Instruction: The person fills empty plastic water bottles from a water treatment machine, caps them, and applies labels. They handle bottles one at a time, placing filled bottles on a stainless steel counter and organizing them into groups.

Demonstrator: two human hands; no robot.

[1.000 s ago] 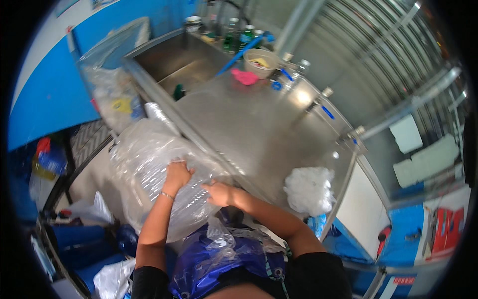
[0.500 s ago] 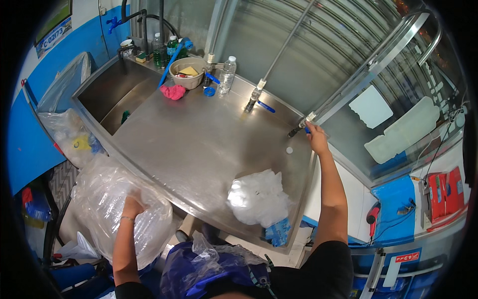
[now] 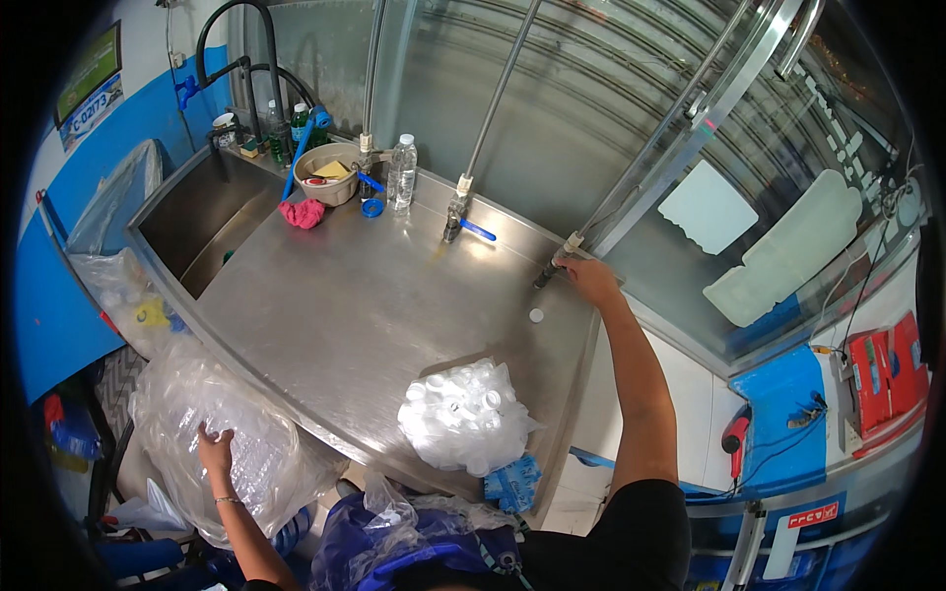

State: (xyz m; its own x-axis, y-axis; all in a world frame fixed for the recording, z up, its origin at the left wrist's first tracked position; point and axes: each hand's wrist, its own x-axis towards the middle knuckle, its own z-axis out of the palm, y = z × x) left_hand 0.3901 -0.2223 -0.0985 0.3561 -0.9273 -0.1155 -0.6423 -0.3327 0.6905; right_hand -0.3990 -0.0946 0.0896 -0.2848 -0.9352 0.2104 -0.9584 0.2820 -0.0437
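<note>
A broad stainless steel counter (image 3: 305, 305) filled the middle of the view, with a sink (image 3: 212, 217) let into its left end. Closest to the person's body lay shiny dark-blue material (image 3: 350, 542) with crumpled clear film over it. A large clear plastic bag (image 3: 261, 473) bulged just off the counter's near edge, on the left; it was so rounded that no long axis could be made out. The left hand (image 3: 216, 451) was against the bag, thumb and fingers spread apart, not closed on anything.

On the counter's near right part sat a whitish translucent plastic bundle (image 3: 463, 414), with a blue packet (image 3: 512, 483) just beside it. Beyond them, a small white disc (image 3: 536, 315) lay flat.

The right hand (image 3: 591, 281) reached the rightmost tap (image 3: 545, 273), at the counter's far right; its fingers bent over the tap, though whether they gripped its handle could not be told. That tap's long axis slanted, its dark spout pointing down and leftward over the steel. Further left, the middle tap (image 3: 454, 217) leaned the same way, its blue lever (image 3: 478, 229) pointing right. A clear bottle (image 3: 402, 177) stood upright near the back ledge, before the glass panels (image 3: 581, 118).
</note>
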